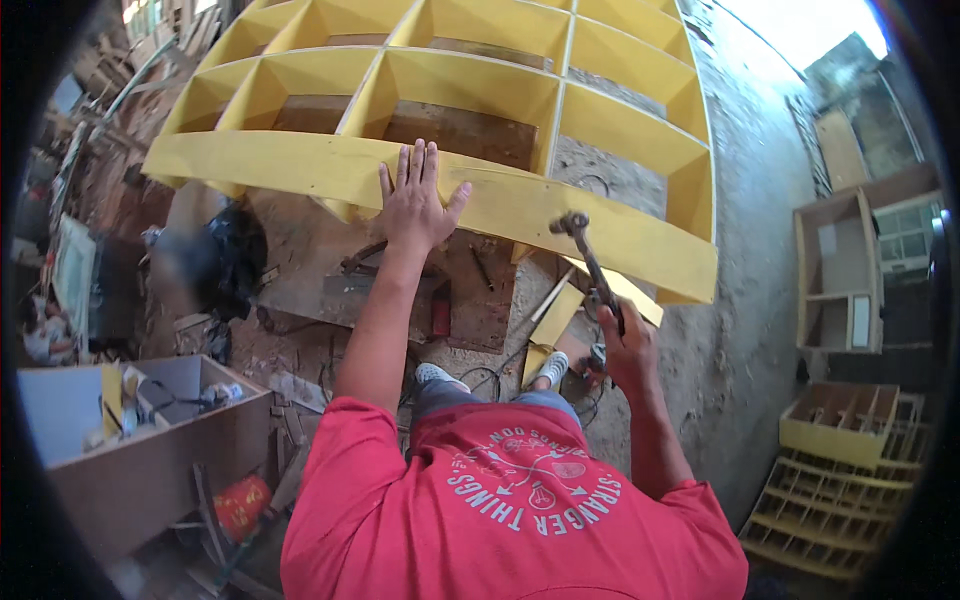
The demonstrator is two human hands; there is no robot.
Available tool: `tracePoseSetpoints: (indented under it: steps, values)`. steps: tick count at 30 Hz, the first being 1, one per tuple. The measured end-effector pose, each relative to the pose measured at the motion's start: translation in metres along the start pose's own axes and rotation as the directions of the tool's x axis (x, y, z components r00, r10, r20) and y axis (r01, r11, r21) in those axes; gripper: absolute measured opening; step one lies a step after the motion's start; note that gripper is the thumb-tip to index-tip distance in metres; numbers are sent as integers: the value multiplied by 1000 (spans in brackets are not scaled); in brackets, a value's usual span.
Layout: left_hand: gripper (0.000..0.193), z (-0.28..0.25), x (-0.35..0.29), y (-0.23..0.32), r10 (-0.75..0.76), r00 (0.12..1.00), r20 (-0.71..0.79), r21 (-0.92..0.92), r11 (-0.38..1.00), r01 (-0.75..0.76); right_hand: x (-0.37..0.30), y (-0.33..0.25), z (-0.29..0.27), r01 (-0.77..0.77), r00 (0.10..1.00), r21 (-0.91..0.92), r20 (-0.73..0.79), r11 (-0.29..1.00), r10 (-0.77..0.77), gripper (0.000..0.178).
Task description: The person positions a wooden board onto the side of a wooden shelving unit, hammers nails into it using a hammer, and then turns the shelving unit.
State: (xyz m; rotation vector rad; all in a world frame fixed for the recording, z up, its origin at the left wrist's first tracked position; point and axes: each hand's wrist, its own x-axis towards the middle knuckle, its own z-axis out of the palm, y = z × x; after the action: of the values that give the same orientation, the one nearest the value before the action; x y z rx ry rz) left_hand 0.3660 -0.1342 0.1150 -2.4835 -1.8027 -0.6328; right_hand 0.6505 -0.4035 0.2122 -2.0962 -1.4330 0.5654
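A large yellow wooden shelf frame [470,78], divided into several open compartments, lies in front of me. Along its near side runs a long yellow board [600,222]. My left hand [414,205] rests flat on this board near its middle, fingers spread, holding nothing. In my right hand [628,345] is a hammer [590,258], gripped by its dark handle. The hammer's head is raised close to the board's right part; whether it touches the board I cannot tell.
Yellow offcuts [555,320], cables and a power tool [596,362] lie on the floor by my feet. A box-like drawer unit [170,480] holding odds and ends stands at left. Ladder-like yellow racks [830,510] and a brown cabinet [838,270] are at right.
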Motion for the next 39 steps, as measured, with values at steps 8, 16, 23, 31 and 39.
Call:
tracePoseSetpoints:
  steps: [8,16,23,31,39]
  values:
    - [93,2,0,-1,1,999,-33,-85,996,-3,-17,-49,44,-91,995,-264,20,960,100,26]
    - [93,5,2,1,-17,999,-43,-102,995,12,-16,-51,54,-169,986,-305,-52,937,160,32]
    - [94,4,4,1,-18,1000,-7,-77,997,17,38,-74,41,-80,980,-181,-195,980,44,31]
    - [100,-2,-2,-8,-22,1000,16,-57,998,23,65,-35,43,-54,998,-317,18,947,63,35]
    - [90,-31,-19,-91,13,1000,26,-91,996,-11,50,-63,56,-12,1000,-34,7,999,12,34]
